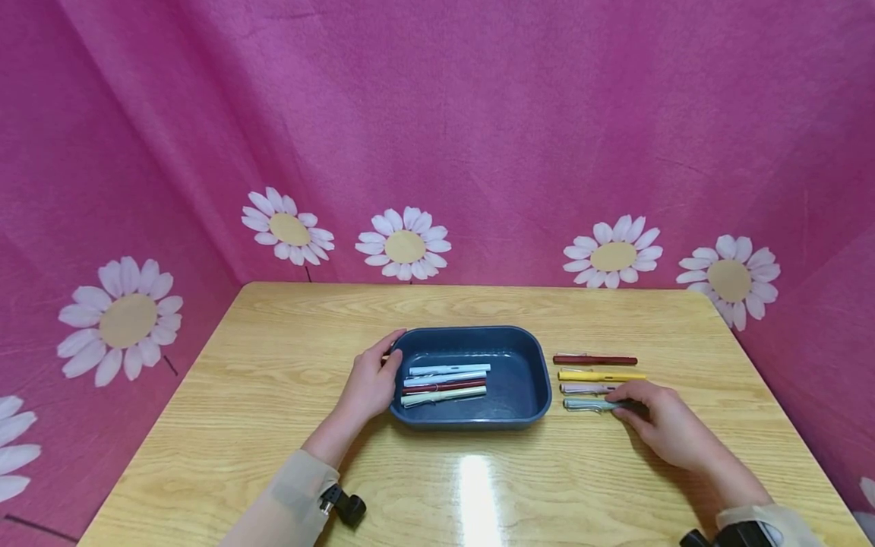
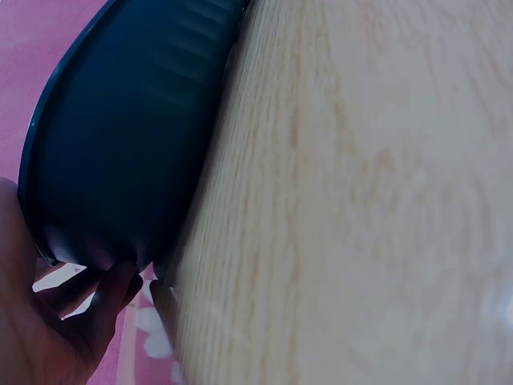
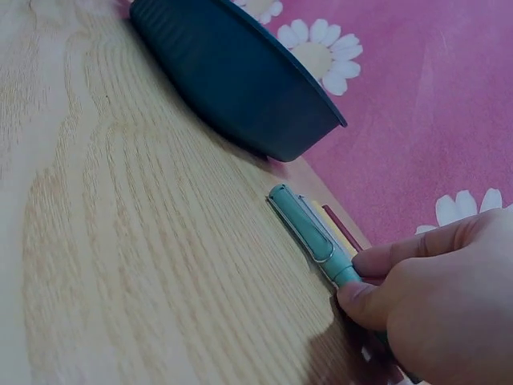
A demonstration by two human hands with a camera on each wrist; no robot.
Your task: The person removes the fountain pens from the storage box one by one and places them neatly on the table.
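My left hand (image 1: 369, 384) grips the left end of a dark blue rectangular tray (image 1: 519, 414), thumb at its rim. In the left wrist view the fingers (image 2: 116, 293) lie against the tray's end wall. Several capped pens lie side by side in the tray's left half: pale blue ones (image 1: 451, 369), a dark red one (image 1: 444, 386) and a cream one (image 1: 444, 396). To the right of the tray, my right hand (image 1: 666, 425) pinches a mint green pen (image 3: 300, 220) between thumb and forefinger; its far end is hidden by the hand.
Beyond the green pen, a lilac pen (image 1: 584, 389), a yellow pen (image 1: 601, 375) and a dark red pen (image 1: 595, 359) lie in a row on the wooden table (image 1: 273, 380). A pink curtain with daisies (image 1: 478, 152) stands behind and beside the table.
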